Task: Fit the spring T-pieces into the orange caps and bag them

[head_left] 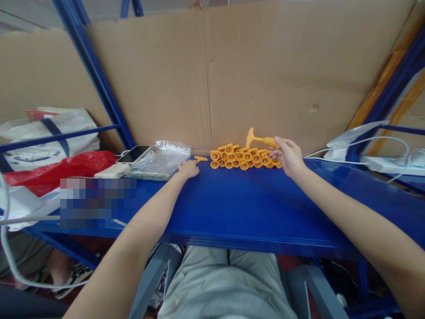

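Orange plastic is what the scene turns on: left of centre one loose orange piece [201, 158] is touched by the curled left hand [188, 169], a stacked pile of orange pieces [244, 158] is seen at centre on the blue surface [239, 208], and an orange T-shaped piece [260, 139] is pinched above it by the right hand [289, 155].

Orange plastic pieces [244, 158] are showing dark centres beside the right hand [288, 156], which is pinching an orange T-shaped piece [260, 139]. One orange piece [201, 158] is lying at the left hand [188, 169]. Under both hands a glossy blue shelf [252, 204] is reflecting light. Left of the left hand: clear bag [162, 159], black phone [136, 153], red bag [56, 170]. Behind, brown cardboard [232, 75].
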A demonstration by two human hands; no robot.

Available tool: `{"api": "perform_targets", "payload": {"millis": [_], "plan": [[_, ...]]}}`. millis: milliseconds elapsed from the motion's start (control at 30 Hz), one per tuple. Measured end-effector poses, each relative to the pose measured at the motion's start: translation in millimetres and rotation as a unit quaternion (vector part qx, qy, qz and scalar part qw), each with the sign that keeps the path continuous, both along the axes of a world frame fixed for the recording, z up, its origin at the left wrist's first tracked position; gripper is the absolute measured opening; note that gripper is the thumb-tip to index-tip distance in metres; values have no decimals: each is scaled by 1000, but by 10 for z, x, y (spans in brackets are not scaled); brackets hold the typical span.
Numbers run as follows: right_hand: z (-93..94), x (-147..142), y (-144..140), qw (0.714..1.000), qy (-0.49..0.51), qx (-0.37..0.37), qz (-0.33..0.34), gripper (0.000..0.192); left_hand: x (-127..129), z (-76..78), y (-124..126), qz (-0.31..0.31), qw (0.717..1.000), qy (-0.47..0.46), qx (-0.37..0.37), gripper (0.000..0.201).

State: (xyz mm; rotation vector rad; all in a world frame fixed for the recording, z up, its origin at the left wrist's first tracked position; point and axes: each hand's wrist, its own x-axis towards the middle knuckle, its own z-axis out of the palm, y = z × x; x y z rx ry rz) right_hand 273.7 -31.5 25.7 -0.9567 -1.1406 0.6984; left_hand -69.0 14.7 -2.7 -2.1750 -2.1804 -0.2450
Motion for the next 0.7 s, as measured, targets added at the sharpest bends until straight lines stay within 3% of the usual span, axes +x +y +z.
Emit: {"api": "perform_targets", "payload": {"millis": [133,300,367,700], "plan": [[-104,181,150,983,-102,90,-122,48,54,56,-55,-18,1000,8,17,45],[-191,320,132,905,-337,133,-224,44,140,92,-105,-45,998,19,26,39],[-190,327,118,882,-386,126,-240,38,166,89,-107,-64,997,21,33,37],[-48,-8,243,827,-507,21,-243,25,241,75,-121,-186,982,5,45,20]]}}
